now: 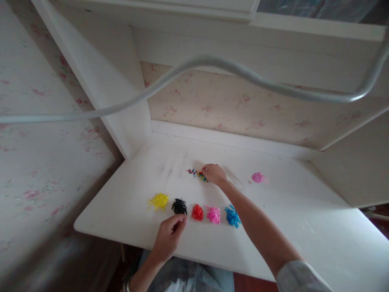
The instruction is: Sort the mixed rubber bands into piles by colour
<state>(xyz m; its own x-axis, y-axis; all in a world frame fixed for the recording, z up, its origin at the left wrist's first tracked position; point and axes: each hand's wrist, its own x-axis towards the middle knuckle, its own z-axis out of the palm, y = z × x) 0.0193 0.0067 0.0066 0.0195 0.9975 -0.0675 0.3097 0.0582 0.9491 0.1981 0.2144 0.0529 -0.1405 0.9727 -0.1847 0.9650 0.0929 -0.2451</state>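
Mixed bands (197, 174) partly under right hand (214, 173).

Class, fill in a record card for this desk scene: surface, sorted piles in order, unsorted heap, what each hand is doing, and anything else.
Surface: white desk
Front row, left to right: yellow pile, black pile, red pile, pink pile, blue pile
Unsorted: mixed heap, behind the row
Left hand: fingers pinched, just in front of the black pile
Right hand: fingertips at the mixed heap
Other: pink lump lying apart to the right; grey cable across the view
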